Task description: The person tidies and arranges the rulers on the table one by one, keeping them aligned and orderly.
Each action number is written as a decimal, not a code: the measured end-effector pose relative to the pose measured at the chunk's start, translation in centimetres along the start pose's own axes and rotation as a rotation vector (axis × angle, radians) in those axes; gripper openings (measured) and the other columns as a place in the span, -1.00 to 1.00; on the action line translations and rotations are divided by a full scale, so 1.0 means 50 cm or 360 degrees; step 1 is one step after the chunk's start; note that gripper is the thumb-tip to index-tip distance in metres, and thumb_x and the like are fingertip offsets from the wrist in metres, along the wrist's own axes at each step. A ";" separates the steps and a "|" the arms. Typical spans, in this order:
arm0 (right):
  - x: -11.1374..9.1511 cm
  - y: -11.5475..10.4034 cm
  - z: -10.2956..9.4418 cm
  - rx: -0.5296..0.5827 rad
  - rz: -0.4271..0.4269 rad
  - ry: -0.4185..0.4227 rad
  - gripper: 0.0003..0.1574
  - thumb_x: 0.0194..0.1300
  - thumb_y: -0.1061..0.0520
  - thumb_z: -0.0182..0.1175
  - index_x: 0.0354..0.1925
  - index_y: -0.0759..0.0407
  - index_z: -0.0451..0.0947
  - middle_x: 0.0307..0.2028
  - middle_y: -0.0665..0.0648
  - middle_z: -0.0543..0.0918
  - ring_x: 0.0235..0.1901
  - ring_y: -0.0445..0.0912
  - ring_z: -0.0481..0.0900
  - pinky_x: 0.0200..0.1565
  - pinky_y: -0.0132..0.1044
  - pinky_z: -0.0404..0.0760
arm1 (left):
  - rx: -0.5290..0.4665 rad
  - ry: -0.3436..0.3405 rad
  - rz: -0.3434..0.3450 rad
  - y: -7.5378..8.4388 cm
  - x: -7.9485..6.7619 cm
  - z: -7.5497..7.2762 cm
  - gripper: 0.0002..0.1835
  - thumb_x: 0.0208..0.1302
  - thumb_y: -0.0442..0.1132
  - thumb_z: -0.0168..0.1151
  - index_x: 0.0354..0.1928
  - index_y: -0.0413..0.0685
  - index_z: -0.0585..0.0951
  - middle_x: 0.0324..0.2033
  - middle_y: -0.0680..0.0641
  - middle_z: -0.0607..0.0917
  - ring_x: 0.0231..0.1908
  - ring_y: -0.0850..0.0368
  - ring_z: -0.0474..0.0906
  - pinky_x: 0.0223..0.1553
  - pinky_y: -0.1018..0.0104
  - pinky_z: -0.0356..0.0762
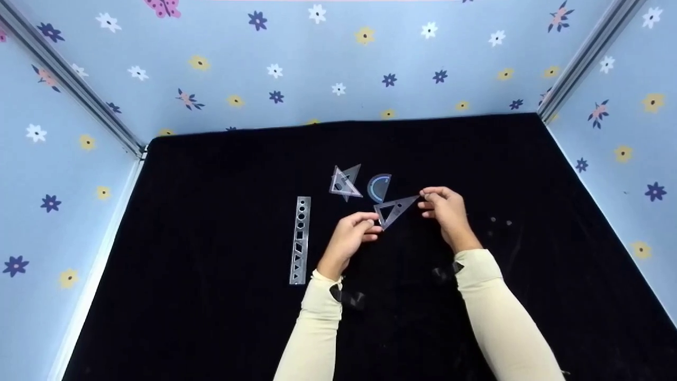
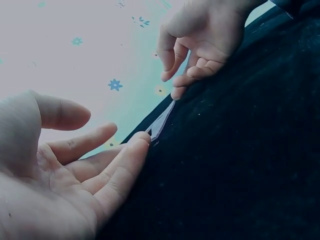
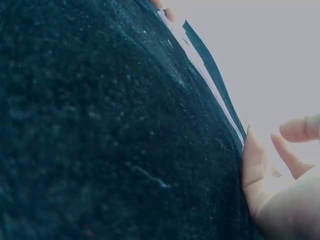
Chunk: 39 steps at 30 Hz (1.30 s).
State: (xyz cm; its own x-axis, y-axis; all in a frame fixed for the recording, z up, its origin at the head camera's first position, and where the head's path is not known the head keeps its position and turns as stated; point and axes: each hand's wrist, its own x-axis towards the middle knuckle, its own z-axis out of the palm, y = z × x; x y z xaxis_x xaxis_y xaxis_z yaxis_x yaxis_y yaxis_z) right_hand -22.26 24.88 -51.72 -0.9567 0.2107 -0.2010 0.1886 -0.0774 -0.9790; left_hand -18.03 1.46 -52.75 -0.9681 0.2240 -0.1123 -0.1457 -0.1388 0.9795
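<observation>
A clear set square [image 1: 396, 210] with a triangular cutout lies between the two hands in the head view. My left hand [image 1: 351, 238] touches its left corner with the fingertips; in the left wrist view the thumb [image 2: 65, 112] stands apart from it. At the pointed far corner is my right hand [image 1: 445, 214], a fingertip against it, its thumb [image 3: 300, 129] also apart in the right wrist view. Whether the set square is lifted off the cloth I cannot tell. Just behind it lies a clear protractor [image 1: 376, 189] with a blue arc.
Clear triangular pieces [image 1: 345, 184] overlap left of the protractor. A clear stencil ruler [image 1: 299, 241] with shaped holes lies left of my left hand. Small pale specks [image 1: 509, 223] dot the black cloth [image 1: 211, 238] at right. Flower-patterned walls [image 1: 338, 58] stand around the back and sides.
</observation>
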 end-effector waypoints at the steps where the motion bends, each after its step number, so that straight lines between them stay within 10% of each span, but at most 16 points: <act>1: -0.002 -0.001 0.000 0.0007 -0.0001 0.0011 -0.74 0.38 0.35 0.05 0.00 0.43 0.52 0.03 0.35 0.61 -0.39 -0.15 0.69 -0.44 -0.40 0.64 | 0.0002 0.0001 0.0001 0.000 0.000 0.001 -0.68 0.41 -0.45 0.02 0.09 -0.52 0.57 0.06 -0.37 0.63 -0.07 -0.14 0.70 -0.07 0.19 0.67; 18: -0.047 0.006 0.007 0.0113 0.0045 -0.0077 -0.71 0.36 0.38 0.02 0.01 0.47 0.49 0.04 0.40 0.61 -0.35 -0.08 0.73 -0.35 -0.31 0.70 | 0.0055 0.0183 0.0038 0.008 -0.010 -0.023 -0.70 0.36 -0.46 0.09 0.04 -0.50 0.63 0.01 -0.33 0.67 -0.03 -0.07 0.62 -0.03 0.20 0.64; 39: -0.092 0.023 0.031 0.0347 0.0013 -0.0057 -0.82 0.39 0.43 -0.04 -0.13 0.51 0.47 -0.03 0.49 0.63 -0.17 0.06 0.74 -0.04 -0.13 0.68 | 0.0573 0.0287 0.0147 0.023 -0.050 -0.036 -0.77 0.29 -0.38 0.17 -0.13 -0.26 0.76 0.07 -0.23 0.69 0.18 -0.05 0.56 0.27 0.16 0.40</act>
State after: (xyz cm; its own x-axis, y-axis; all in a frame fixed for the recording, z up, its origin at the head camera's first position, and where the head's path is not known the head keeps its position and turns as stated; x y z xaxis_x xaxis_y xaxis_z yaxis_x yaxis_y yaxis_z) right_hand -17.97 22.32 -51.85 -0.9634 0.1746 -0.2034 0.1475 -0.2884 -0.9461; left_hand -16.15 -0.99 -51.65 -0.9986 0.0496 -0.0172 -0.0068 0.2032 0.9791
